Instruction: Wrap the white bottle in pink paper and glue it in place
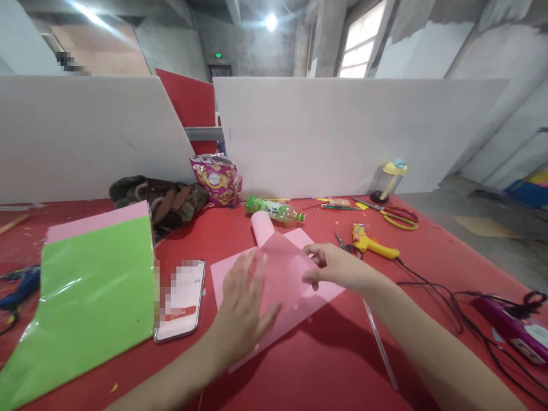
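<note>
A pink paper sheet (291, 285) lies on the red table (325, 365) in front of me, its far corner curled up into a loose roll. My left hand (244, 308) rests flat on the sheet's near left part, fingers stretched out. My right hand (338, 267) pinches the sheet's right edge between thumb and fingers.
A green sheet (89, 302) over a pink one lies at left, a phone (182, 305) beside it. Behind are a green-capped bottle (274, 209), a snack bag (216, 180), a dark bag (162, 200), a yellow glue gun (372, 242), scissors (398, 217), cables and a power strip (514, 328) at right. White boards wall the back.
</note>
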Motion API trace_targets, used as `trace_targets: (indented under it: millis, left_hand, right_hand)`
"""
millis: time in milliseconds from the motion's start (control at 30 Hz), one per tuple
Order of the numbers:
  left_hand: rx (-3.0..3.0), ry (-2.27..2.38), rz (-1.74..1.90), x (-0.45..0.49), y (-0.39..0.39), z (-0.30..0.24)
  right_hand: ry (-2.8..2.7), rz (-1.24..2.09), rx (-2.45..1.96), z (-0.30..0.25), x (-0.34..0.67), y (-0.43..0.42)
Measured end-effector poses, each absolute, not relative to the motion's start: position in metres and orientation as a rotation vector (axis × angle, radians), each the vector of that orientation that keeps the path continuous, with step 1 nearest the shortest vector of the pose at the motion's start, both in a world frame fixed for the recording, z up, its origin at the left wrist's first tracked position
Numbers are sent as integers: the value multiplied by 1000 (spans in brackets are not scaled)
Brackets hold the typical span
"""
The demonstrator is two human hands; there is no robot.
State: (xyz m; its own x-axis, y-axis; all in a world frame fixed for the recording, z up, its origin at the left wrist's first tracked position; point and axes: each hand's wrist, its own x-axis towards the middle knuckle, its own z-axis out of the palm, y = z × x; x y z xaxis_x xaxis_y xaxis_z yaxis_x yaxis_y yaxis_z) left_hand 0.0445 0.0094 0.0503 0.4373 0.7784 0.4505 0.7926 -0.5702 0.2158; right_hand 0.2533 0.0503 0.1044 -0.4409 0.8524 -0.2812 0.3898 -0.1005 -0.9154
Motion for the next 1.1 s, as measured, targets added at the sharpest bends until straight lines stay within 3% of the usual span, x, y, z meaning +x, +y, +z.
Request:
trace_targets:
  millis: [200, 533, 767, 1100]
  left_hand:
    - [-2839, -1317, -816, 44, 3, 57]
    - [-3014, -1489, -916, 43, 7, 65]
    - [-3093, -1631, -983, 44, 3, 71]
    - [-3160, -1572, -1158, 44, 2, 62]
  right_hand:
    - [-1722, 1717, -1214, 100, 244, 46]
    - [-1875, 1584, -1010, 105, 245, 40]
    - [-1737, 1794, -847, 94, 233, 33]
    - [-1890, 1445, -981, 91, 211, 14]
